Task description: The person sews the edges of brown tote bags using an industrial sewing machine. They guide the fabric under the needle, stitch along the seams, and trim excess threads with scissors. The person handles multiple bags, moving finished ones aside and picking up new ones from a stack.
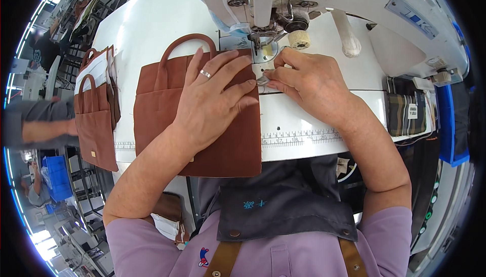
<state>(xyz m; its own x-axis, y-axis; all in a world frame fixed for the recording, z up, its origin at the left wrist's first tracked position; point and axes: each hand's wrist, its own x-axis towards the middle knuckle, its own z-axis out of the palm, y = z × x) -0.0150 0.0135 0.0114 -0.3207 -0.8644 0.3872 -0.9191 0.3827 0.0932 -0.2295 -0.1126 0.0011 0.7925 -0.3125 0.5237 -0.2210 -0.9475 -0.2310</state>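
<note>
A brown bag panel with a looped handle [152, 117] lies flat on the white sewing table, its right edge just below the needle area. My left hand [212, 92] rests on it with fingers spread, a ring on one finger, the thumb and fingertips reaching its right edge. My right hand [309, 79] is pinched on a small greyish piece [262, 80] at that edge; its kind is too small to make out. Right above both hands is the sewing machine's needle and presser foot [258, 47], close to the panel's top right corner.
More brown bag panels with handles [95, 120] hang at the table's left edge, near another person's arm [48, 129]. A ruler strip [298, 139] runs along the front. A knee-lift-like white lever [347, 36] stands right of the needle; a blue bin [452, 125] is far right.
</note>
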